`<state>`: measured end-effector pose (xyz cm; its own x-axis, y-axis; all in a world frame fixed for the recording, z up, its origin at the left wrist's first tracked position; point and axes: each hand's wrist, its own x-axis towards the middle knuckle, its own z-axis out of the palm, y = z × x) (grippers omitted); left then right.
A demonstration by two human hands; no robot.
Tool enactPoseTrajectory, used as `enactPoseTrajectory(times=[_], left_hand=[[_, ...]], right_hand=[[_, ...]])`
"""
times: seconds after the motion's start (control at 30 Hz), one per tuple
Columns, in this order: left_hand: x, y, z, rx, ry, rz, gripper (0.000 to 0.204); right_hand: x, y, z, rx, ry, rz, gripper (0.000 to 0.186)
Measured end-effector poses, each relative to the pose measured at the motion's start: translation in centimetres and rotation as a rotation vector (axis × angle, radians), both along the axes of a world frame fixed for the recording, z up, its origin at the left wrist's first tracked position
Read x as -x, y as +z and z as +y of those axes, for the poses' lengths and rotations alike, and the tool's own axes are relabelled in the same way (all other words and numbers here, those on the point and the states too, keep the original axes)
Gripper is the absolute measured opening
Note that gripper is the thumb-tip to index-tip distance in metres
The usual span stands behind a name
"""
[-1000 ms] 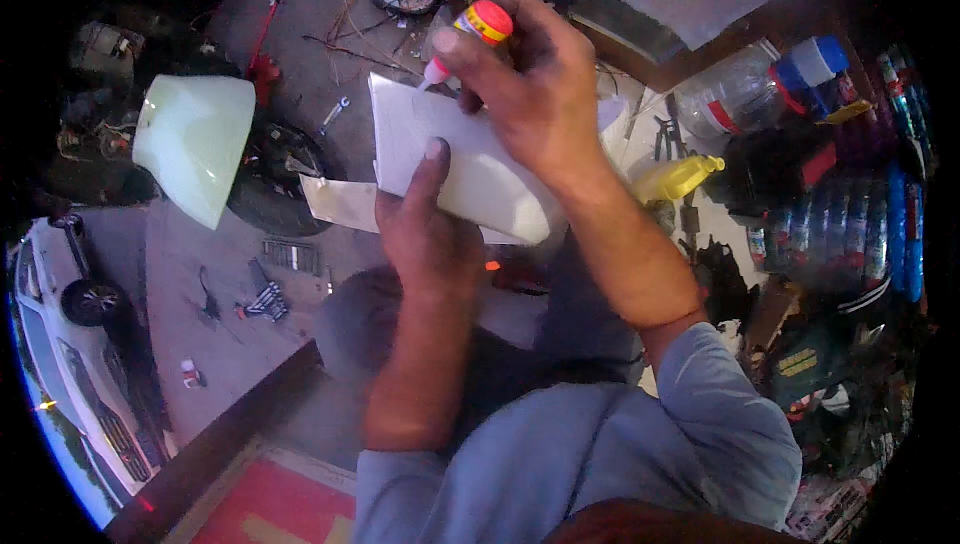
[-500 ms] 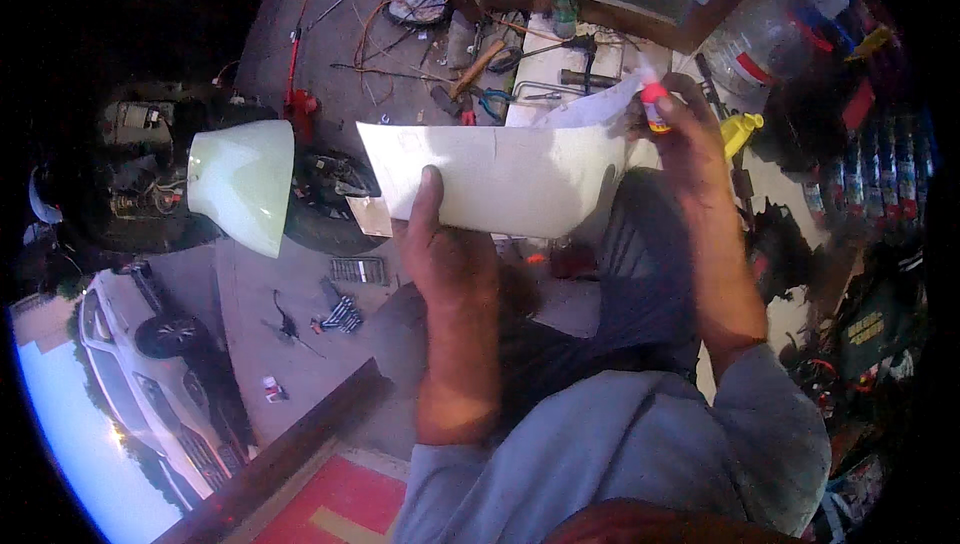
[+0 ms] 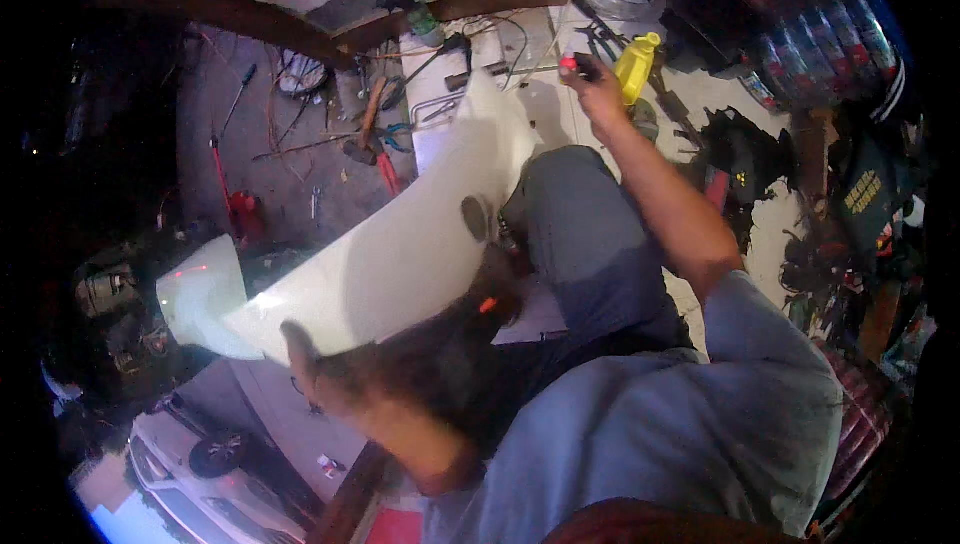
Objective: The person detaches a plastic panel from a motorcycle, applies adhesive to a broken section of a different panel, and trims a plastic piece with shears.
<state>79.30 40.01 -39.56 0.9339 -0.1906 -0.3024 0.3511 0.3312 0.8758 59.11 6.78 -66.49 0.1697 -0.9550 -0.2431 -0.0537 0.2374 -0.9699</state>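
My left hand (image 3: 335,379) grips the lower left end of a long white curved panel (image 3: 390,229), its thumb on the face and its fingers hidden behind. The panel slants up to the right, with a dark round opening near its right part. Apart from the panel, at the upper right, my right hand (image 3: 600,94) is closed on a small bottle (image 3: 570,62). Its red part shows at the fingertips; the rest is mostly hidden. Beyond the panel's left end sits a second, pale glossy curved panel (image 3: 205,299), partly overlapped in view.
A yellow bottle (image 3: 637,66) stands by my right hand. A hammer (image 3: 368,124), pliers (image 3: 397,137) and cables lie on the floor ahead. A red jack (image 3: 245,214) is at the left. My bent knee (image 3: 580,204) is right of the panel. Wrapped clear bottles (image 3: 825,39) are far right.
The white panel has gone from nearly level to slanted, its left end lower. My right hand with the small bottle has come away from the panel's right end. The whole view has turned.
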Motion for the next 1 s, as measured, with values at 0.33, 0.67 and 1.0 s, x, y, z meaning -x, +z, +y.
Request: enactPoseTrajectory(times=[0.33, 0.67, 1.0], left_hand=[[-1.4, -2.5, 6.5, -0.347, -0.21, -0.683, 0.06], [-0.3, -2.6, 8.6, -0.781, -0.121, -0.876, 0.058], [-1.3, 0.3, 2.5, 0.081, -0.029, 0.011, 0.05]], right_hand=[[-0.2, -21.9, -3.3, 0.304, -0.093, 0.688, 0.028], [-0.8, -24.8, -1.7, 0.419, -0.125, 0.708, 0.041], [-5.5, 5.1, 6.2, 0.402, 0.643, 0.085, 0.039]])
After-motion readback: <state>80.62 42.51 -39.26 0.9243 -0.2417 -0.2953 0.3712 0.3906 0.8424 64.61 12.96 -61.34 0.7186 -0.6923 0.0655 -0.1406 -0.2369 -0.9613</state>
